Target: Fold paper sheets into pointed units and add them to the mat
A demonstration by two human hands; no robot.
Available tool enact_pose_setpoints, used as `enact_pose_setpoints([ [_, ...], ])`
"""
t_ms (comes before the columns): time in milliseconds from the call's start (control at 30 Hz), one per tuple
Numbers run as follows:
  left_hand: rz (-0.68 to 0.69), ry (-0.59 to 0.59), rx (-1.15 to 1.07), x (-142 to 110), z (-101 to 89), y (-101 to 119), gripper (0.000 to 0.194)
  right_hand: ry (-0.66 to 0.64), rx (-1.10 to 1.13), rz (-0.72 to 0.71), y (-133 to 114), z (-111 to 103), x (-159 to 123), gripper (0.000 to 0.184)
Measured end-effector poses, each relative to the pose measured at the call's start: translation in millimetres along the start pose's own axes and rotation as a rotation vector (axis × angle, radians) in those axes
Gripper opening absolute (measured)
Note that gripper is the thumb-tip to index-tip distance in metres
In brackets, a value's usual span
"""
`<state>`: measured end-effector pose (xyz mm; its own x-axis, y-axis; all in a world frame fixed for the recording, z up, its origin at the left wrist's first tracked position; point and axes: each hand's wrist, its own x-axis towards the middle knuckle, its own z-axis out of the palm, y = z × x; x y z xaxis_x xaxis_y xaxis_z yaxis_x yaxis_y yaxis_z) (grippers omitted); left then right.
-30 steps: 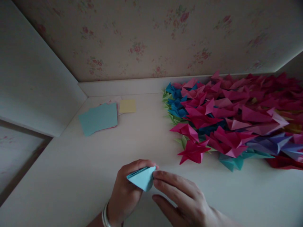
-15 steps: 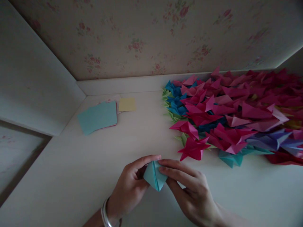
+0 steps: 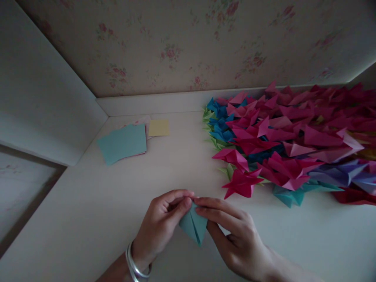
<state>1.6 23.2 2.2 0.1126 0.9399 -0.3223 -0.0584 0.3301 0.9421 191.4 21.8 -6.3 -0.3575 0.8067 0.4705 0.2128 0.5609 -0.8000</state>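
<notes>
A small folded piece of light blue paper [image 3: 194, 227] is pinched at its top between both my hands, low in the middle of the white table [image 3: 88, 211]. My left hand [image 3: 163, 225], with silver bangles on the wrist, is closed on its left side. From the right, my right hand [image 3: 235, 239] grips it with thumb and fingers pressed together. The paper's point hangs down toward me.
A big heap of folded paper shapes [image 3: 288, 145], mostly pink with blue, green, purple and teal ones, covers the right of the table. A stack of flat light blue sheets [image 3: 122, 142] and a yellow sheet [image 3: 159, 127] lie at the back left. A flowered wall [image 3: 188, 43] stands behind.
The blue paper has turned from lying sideways in my left hand to point-down between both hands. My right hand closed in on it from the right.
</notes>
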Motion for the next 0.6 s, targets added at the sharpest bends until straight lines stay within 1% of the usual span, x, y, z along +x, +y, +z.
enact_pose_setpoints([
  [67, -0.008, 0.039, 0.021, 1.5, -0.1, -3.1, 0.022, -0.051, 0.011, -0.013, -0.9, 0.0, 0.1, 0.039],
  [133, 0.002, 0.055, 0.037, 2.3, -0.4, -5.3, 0.021, -0.071, 0.02, 0.008, -1.7, -0.5, 0.2, 0.037],
  [233, 0.039, 0.073, 0.076, 2.2, 0.0, -5.3, 0.019, -0.062, 0.025, 0.088, -1.4, -1.6, 0.2, 0.032],
  [300, 0.054, 0.085, 0.09, 1.5, 0.5, -3.9, 0.021, -0.051, 0.037, 0.159, 0.2, -2.3, 0.8, 0.03],
  [367, 0.066, 0.097, 0.068, 0.2, 0.8, -2.3, 0.023, -0.011, 0.057, 0.209, 2.6, -3.4, 2.4, 0.029],
  [467, 0.091, 0.072, 0.003, -3.3, 1.4, -1.2, 0.021, 0.118, 0.098, 0.25, 6.3, -6.0, 6.5, 0.028],
  [533, 0.113, 0.031, 0.048, -6.4, 1.9, -1.1, 0.02, 0.179, 0.149, 0.286, 8.2, -8.1, 9.2, 0.029],
  [600, 0.184, -0.007, 0.161, -9.5, 2.1, -1.1, 0.02, 0.197, 0.214, 0.327, 9.3, -10.2, 11.3, 0.029],
])
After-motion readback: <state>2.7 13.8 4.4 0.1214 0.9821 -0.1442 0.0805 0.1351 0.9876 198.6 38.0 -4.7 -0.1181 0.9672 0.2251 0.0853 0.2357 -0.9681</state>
